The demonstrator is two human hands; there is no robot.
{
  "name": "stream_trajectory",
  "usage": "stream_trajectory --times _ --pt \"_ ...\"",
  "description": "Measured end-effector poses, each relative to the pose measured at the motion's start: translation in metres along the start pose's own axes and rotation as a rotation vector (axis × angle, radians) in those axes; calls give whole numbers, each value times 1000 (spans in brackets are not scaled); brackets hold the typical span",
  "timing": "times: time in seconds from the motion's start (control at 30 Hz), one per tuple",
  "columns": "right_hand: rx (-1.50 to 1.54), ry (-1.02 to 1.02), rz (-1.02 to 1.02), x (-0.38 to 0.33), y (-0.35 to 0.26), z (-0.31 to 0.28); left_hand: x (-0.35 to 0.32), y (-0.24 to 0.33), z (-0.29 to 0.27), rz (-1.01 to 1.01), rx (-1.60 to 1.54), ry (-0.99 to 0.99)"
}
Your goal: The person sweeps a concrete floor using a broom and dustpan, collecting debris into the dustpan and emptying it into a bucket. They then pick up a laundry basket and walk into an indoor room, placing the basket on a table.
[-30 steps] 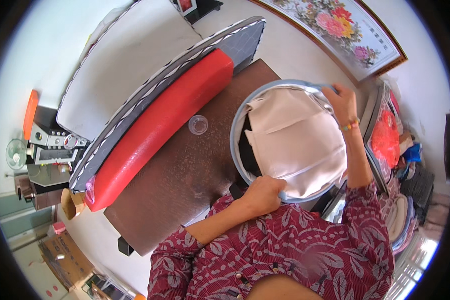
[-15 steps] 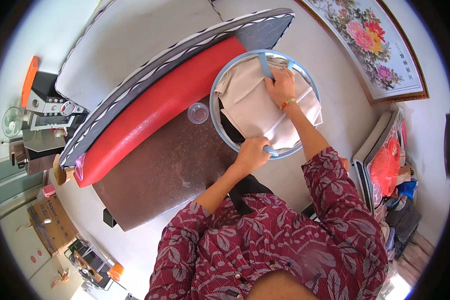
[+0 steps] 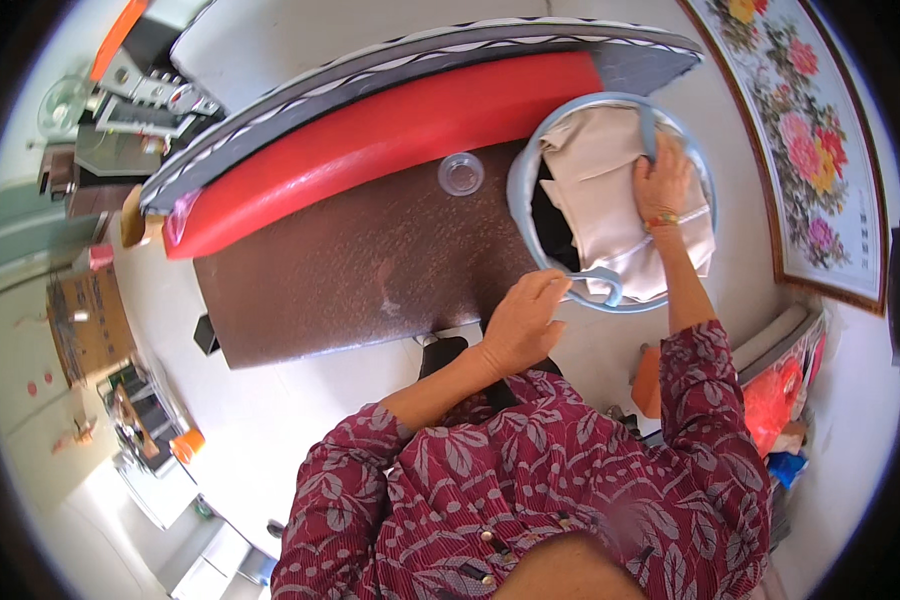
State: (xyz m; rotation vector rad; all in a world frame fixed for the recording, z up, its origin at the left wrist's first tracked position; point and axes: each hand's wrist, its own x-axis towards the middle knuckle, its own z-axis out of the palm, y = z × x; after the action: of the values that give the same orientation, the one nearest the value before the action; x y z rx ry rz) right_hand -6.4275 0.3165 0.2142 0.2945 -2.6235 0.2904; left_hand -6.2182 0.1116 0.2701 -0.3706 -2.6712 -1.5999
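Observation:
A round light-blue basket (image 3: 522, 185) rests on the right end of a dark brown table (image 3: 360, 270). Folded cream cloth (image 3: 595, 190) fills it, with something dark under the cloth at its left side. My left hand (image 3: 525, 320) grips the basket's near handle at the rim. My right hand (image 3: 662, 180) lies on the cloth at the far side and holds the other handle there.
A small clear round lid or cup (image 3: 461, 173) lies on the table beside the basket. A long red cushion (image 3: 370, 140) with a grey patterned edge runs behind the table. A framed flower picture (image 3: 800, 130) hangs at right. Red bags (image 3: 775, 400) sit at lower right.
The basket has shifted up and right in view as my head moved. My left hand slid along the rim to the near handle, and my right hand reached the far handle.

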Motion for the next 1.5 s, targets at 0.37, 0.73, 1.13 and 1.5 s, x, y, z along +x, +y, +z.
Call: stream_trajectory --times 0.37,0.73,1.13,1.5 --pt "1216 -203 -57 -19 -162 -155 -254 -125 -56 -846 311 -15" --pt "2414 -690 -779 -101 -431 -264 -524 -193 -88 -1260 277 -150" --pt "2458 -866 40 -110 -438 -123 -529 -185 -71 -1289 -59 222" --pt "142 -921 -25 -228 -190 230 -442 -143 -8 -1453 -268 201"
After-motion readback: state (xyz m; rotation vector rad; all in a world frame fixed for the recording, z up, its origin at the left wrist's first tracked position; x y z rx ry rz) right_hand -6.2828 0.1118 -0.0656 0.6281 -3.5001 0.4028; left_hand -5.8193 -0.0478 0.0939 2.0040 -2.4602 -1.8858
